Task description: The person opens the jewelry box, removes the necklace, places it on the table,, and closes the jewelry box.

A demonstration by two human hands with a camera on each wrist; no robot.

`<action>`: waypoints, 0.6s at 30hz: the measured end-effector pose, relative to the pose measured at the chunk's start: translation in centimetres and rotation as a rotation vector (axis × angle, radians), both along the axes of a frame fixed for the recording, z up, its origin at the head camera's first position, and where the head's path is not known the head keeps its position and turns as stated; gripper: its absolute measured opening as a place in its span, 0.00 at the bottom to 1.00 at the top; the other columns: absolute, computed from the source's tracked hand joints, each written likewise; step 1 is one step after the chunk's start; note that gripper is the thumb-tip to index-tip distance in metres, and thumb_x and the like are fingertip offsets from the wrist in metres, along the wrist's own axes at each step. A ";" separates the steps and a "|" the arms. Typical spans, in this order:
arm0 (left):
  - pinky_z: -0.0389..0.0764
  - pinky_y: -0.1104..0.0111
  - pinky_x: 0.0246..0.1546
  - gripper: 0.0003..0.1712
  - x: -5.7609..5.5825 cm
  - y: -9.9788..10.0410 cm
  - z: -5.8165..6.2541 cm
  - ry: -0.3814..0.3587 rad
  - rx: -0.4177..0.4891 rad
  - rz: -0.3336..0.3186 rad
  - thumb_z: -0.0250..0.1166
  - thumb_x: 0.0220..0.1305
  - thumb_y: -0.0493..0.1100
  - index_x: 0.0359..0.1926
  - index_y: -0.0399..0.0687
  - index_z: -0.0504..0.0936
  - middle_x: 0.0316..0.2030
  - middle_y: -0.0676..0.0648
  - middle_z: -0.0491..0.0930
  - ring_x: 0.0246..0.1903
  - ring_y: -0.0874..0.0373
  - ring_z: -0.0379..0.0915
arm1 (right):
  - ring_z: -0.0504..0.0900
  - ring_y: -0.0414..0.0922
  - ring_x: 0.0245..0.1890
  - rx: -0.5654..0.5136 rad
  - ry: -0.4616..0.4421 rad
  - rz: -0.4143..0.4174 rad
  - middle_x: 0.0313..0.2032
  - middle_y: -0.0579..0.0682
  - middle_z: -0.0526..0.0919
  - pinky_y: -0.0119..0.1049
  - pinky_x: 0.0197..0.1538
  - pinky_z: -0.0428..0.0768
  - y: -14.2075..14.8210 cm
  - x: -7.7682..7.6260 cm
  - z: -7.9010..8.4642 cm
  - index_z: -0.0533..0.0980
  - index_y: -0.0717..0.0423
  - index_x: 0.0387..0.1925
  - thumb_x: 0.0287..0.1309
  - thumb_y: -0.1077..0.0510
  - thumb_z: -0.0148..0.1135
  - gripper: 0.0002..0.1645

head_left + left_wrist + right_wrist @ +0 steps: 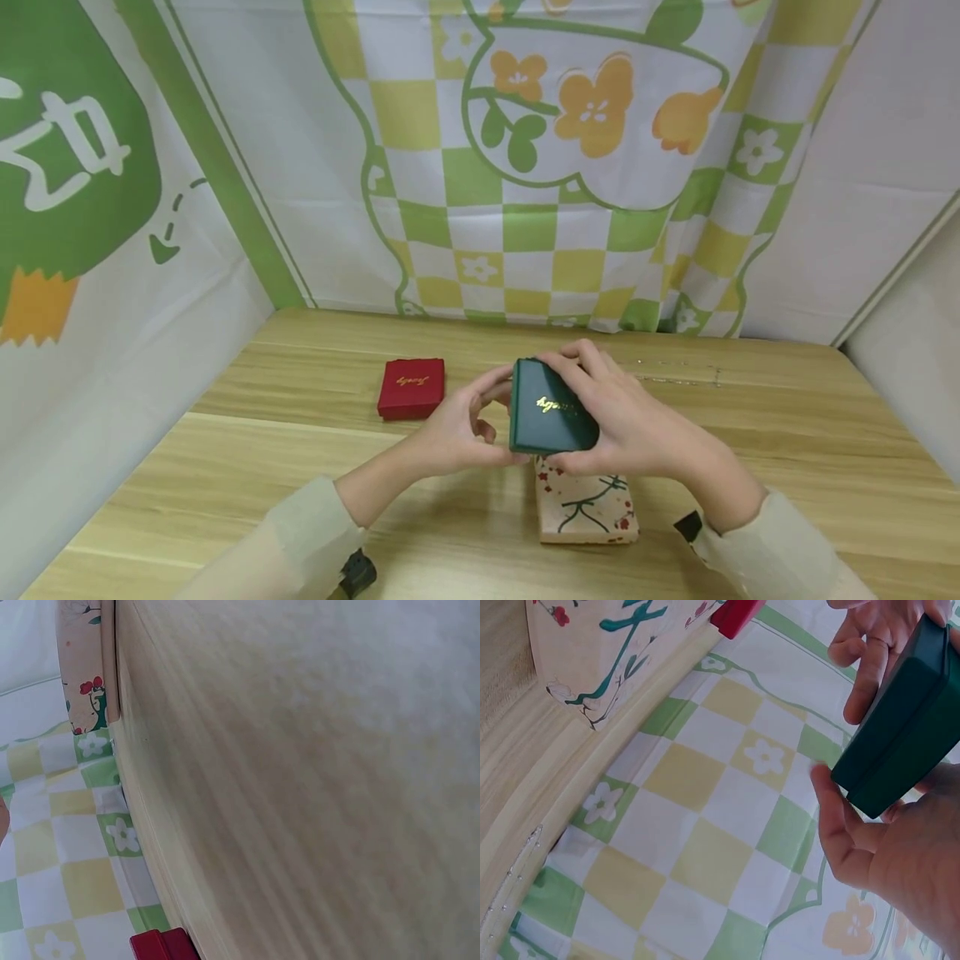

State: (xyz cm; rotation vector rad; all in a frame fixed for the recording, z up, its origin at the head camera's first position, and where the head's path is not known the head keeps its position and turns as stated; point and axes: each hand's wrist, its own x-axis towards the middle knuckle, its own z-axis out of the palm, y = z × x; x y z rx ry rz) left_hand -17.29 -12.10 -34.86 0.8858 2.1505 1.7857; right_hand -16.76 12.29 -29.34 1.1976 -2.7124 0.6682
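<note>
A dark green jewelry box (551, 412), with gold lettering on its lid, is held above the table between both hands. My right hand (622, 408) grips it from the right, fingers over the far edge and thumb at the near edge. At its left side my left hand (461, 429) holds it with thumb and fingers curled at the edge. In the right wrist view the green box (904, 720) looks closed, with a seam along its side. Below it on the table lies a cream floral box (588, 512), partly hidden by the hands.
A red jewelry box (411, 387) sits on the wooden table (300, 375) to the left. Thin silvery chains (678, 381) lie behind the right hand. A checkered floral curtain (525, 225) hangs along the table's back edge.
</note>
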 end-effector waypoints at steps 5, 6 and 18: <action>0.73 0.73 0.28 0.52 0.0 -0.1 0.1 0.012 -0.004 0.011 0.74 0.51 0.33 0.75 0.50 0.58 0.61 0.43 0.77 0.48 0.53 0.67 | 0.75 0.46 0.51 -0.081 -0.127 0.055 0.64 0.50 0.60 0.40 0.50 0.80 0.3 -0.3 -0.1 0.50 0.42 0.77 0.43 0.41 0.79 0.66; 0.74 0.73 0.28 0.53 0.0 -0.1 0.2 0.016 -0.009 0.016 0.74 0.51 0.33 0.75 0.50 0.58 0.61 0.43 0.77 0.48 0.53 0.67 | 0.75 0.47 0.53 -0.112 -0.163 0.063 0.65 0.51 0.59 0.42 0.51 0.80 0.6 -0.4 -0.1 0.49 0.41 0.77 0.46 0.42 0.78 0.65; 0.73 0.72 0.30 0.52 -0.5 0.2 0.5 0.062 -0.072 0.100 0.76 0.50 0.35 0.74 0.53 0.59 0.59 0.47 0.80 0.50 0.54 0.69 | 0.81 0.50 0.54 -0.491 -0.725 0.101 0.62 0.70 0.69 0.46 0.51 0.83 2.8 -2.3 -1.7 0.50 0.57 0.75 0.77 0.56 0.45 0.32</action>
